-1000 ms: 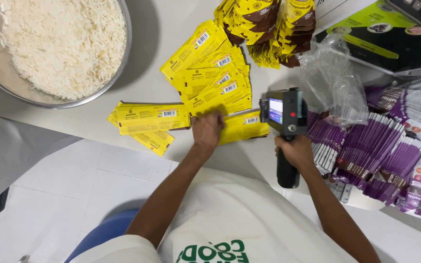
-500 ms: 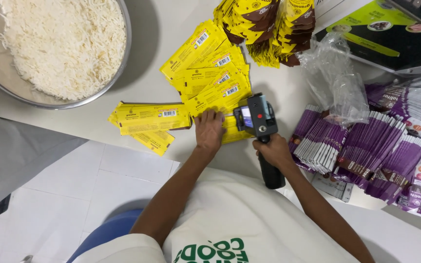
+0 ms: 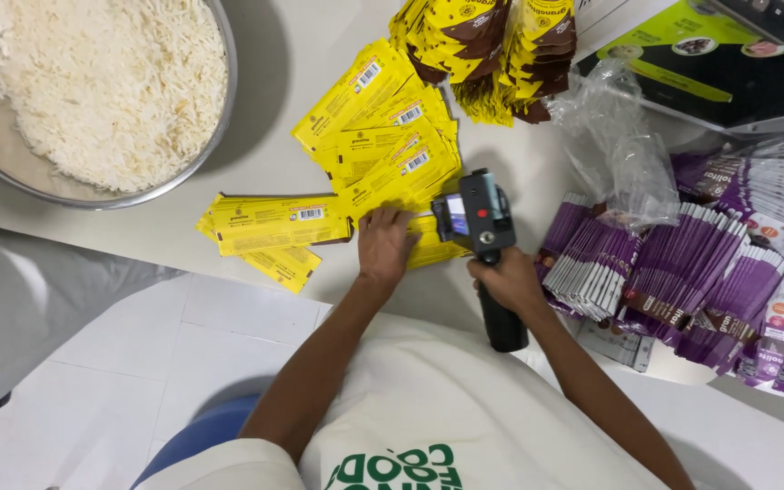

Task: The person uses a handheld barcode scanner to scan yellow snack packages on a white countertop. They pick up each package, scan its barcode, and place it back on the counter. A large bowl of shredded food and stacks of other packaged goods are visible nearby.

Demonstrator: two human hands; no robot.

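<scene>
While left hand (image 3: 383, 243) fingers press flat a glossy yellow sachet (image 3: 430, 243), right hand (image 3: 505, 281) fingers grip a black handheld printer (image 3: 485, 227).

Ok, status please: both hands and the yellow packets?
Left hand flat on yellow packet. Right hand grips black handheld device over it. Nothing in the way.

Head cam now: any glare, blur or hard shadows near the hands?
Head view: sharp overall, no motion blur on the left hand or the right hand; bright glare on the crumpled clear plastic bag; soft shadow beside the round metal bowl of white rice on the pale table; black handheld device evenly lit; slight wide-angle curve at edges.
</scene>
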